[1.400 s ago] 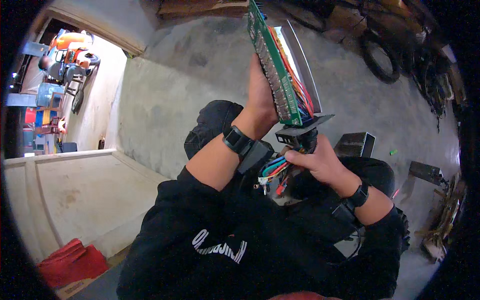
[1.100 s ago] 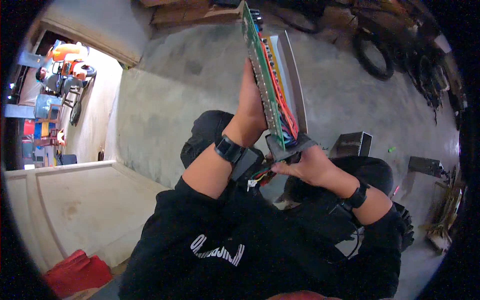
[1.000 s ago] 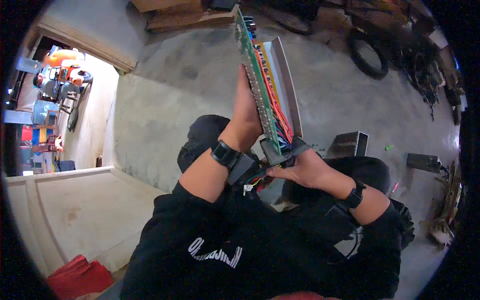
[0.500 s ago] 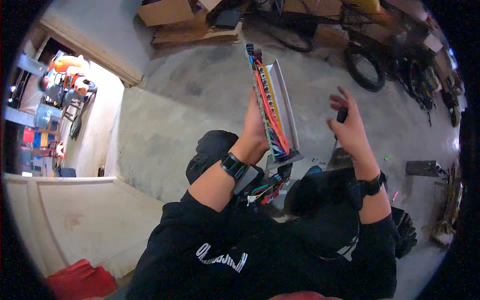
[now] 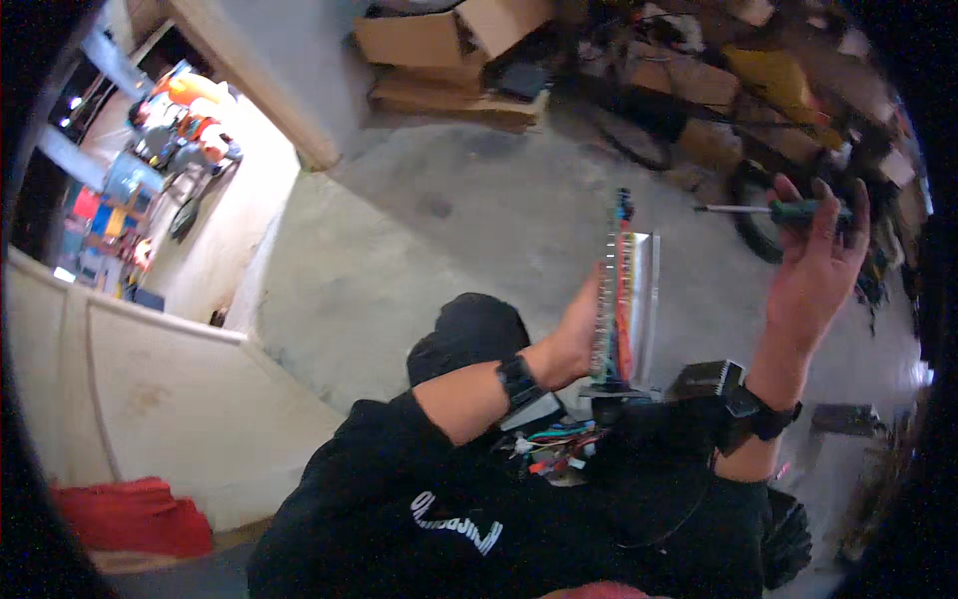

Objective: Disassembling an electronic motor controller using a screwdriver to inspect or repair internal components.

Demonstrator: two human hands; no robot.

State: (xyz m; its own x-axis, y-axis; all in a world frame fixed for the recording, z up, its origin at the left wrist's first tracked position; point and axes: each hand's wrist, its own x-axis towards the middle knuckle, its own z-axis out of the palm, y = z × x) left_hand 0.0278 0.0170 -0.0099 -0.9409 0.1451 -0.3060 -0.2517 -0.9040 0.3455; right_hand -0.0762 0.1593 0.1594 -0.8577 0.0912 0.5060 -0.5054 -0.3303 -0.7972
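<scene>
My left hand (image 5: 571, 337) is closed around the left side of a circuit board (image 5: 606, 309), which stands on edge in front of me. Thick red-orange wires (image 5: 625, 314) run along the board, beside a pale metal plate (image 5: 647, 309). Raised off to the right, my right hand (image 5: 810, 268) grips a screwdriver (image 5: 736, 209) by its dark green handle. Its shaft points left, apart from the board. Colored wires with connectors (image 5: 559, 439) hang below the board, close to my lap.
Beyond the board are cardboard boxes (image 5: 409, 42) and a heap with tires (image 5: 753, 215). A black finned case (image 5: 709, 377) sits right of the board, and a dark box (image 5: 843, 419) lies farther right. A doorway at left shows an orange motorcycle (image 5: 190, 95). Red cloth (image 5: 135, 514) lies lower left.
My right hand has risen and moved right, and the screwdriver has swung from pointing down to pointing left. The board stands straighter and more edge-on. The whole view has shifted.
</scene>
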